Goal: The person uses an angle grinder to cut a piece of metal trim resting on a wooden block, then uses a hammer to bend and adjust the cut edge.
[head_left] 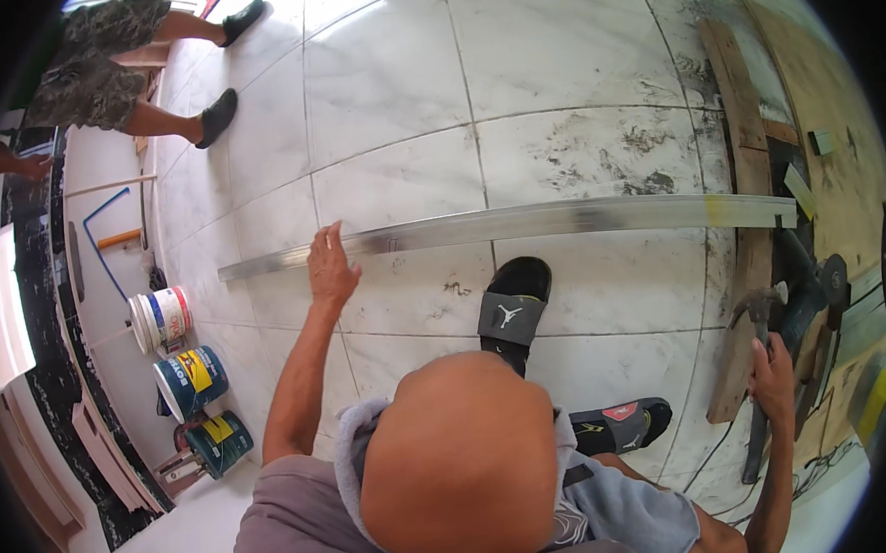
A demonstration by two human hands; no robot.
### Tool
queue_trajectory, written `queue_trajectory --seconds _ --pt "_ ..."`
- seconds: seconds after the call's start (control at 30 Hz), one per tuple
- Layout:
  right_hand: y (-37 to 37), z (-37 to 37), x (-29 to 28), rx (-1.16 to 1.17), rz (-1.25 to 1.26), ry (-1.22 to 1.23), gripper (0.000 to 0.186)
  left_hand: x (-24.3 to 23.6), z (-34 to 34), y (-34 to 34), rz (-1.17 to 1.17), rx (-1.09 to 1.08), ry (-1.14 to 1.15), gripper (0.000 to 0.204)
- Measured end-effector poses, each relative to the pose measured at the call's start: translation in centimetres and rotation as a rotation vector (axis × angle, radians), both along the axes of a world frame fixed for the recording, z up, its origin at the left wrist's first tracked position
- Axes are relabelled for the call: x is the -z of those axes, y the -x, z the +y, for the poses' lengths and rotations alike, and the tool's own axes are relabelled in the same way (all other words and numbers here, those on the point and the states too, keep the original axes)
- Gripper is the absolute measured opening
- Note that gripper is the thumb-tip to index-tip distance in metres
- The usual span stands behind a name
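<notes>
A long silvery metal bar [520, 222] lies crosswise over the tiled floor, its right end over a wooden plank [748, 175]. My left hand [332, 270] is at the left part of this bar, its fingers stretched across it; the hand hides a short piece of the metal. At the right, my right hand [770, 372] is closed round the handle of a claw hammer [762, 303], high up near the head. The hammer head points away from me, just short of the bar's right end, and does not touch it.
Paint buckets [190, 378] stand along the left side. Another person's legs [169, 116] are at the far left. Boards [817, 147] and a dark power tool [812, 282] lie on the right, with cables below. My sandaled foot [515, 303] is close to the bar.
</notes>
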State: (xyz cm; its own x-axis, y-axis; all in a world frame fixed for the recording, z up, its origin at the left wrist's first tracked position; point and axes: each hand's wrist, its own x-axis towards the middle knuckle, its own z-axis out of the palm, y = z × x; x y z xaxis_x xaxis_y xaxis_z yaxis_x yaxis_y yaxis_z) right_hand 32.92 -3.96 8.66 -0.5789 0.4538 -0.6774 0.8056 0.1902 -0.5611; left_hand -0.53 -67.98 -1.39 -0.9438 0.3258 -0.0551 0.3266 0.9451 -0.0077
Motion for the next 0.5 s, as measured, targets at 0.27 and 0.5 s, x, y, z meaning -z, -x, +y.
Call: queue_trajectory --seconds 0.27,0.5 --pt "1.6 -0.8 0.7 -0.294 -0.024 -0.28 0.034 5.3 -9.5 3.3 -0.249 0.236 0.091 0.045" --pt "-0.4 0.1 -1.5 -0.2 -0.079 -0.261 0.043 2.1 -3.5 2.0 -0.519 0.283 -0.129 0.055"
